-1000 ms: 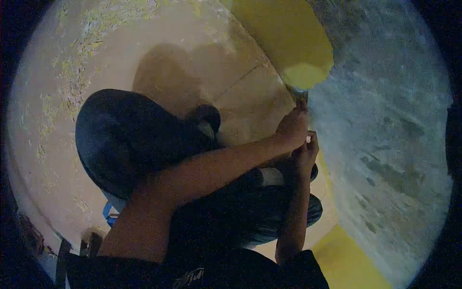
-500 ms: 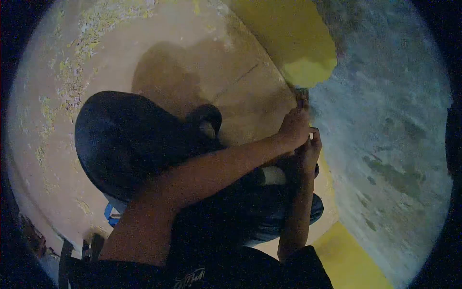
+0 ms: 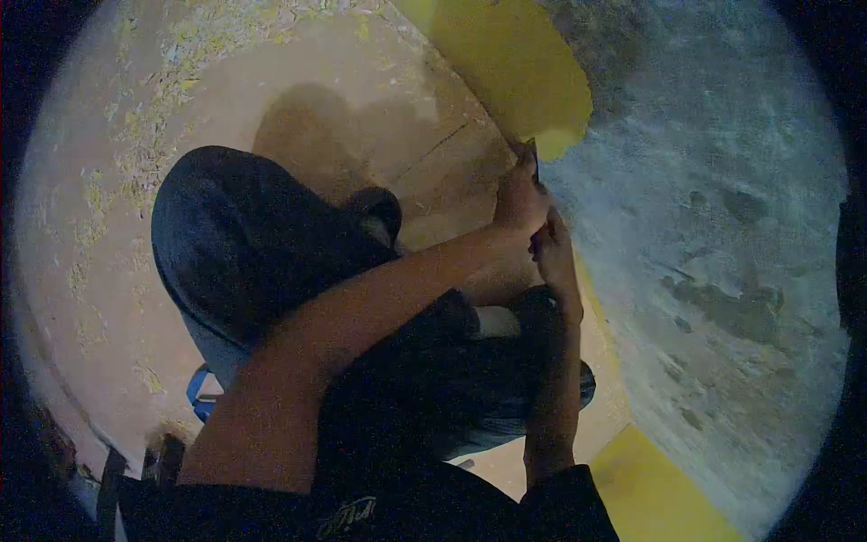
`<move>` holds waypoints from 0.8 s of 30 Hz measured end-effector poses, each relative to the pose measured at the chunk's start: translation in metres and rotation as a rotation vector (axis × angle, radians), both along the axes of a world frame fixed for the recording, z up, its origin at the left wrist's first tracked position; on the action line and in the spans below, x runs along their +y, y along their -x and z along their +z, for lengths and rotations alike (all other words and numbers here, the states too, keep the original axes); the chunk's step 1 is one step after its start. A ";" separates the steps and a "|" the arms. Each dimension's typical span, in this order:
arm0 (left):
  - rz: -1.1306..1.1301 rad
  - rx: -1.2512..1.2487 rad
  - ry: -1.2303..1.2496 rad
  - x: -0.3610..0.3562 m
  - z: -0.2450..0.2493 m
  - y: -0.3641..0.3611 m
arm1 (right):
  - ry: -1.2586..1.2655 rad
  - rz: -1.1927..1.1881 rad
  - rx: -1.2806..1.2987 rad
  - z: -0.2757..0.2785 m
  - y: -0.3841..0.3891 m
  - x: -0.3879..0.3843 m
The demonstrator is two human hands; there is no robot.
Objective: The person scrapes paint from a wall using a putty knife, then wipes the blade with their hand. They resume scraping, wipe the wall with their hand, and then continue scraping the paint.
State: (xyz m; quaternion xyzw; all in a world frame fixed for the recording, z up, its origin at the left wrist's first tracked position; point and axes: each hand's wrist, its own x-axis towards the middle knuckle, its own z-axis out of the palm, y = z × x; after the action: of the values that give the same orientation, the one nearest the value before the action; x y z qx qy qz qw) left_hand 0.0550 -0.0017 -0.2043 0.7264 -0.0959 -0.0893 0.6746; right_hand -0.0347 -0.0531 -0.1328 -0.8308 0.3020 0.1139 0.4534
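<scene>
1. I see my left hand (image 3: 522, 200) gripping a dark tool (image 3: 531, 148) that juts past its fingertips.
2. Just beyond those lies the yellow patch (image 3: 533, 77).
3. My right hand's (image 3: 557, 257) fingers curl behind; holding anything, I can't tell.

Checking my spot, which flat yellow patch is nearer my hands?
The upper flat yellow patch, ending near your left hand; the lower patch is by your black right sleeve.

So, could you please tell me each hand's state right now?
Left hand: closed on a dark tool.
Right hand: cannot be told whether it holds anything.
</scene>
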 end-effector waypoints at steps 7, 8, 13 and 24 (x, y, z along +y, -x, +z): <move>-0.101 0.260 0.095 0.011 0.029 0.020 | 0.368 -0.020 0.150 -0.015 0.028 0.001; -0.094 0.175 0.100 0.005 0.029 0.026 | 0.313 -0.070 0.099 -0.019 0.035 -0.003; -0.213 0.127 0.027 -0.005 0.008 0.031 | 0.350 -0.058 0.059 -0.031 0.037 -0.008; -0.209 -0.056 -0.144 0.006 0.024 0.029 | 0.382 -0.125 0.069 -0.062 0.052 -0.028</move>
State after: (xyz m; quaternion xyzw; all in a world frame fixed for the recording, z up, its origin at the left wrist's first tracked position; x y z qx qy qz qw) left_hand 0.0256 0.0046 -0.1803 0.7613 -0.1833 -0.1455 0.6047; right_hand -0.0868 -0.0813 -0.1947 -0.8770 0.3841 0.0546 0.2834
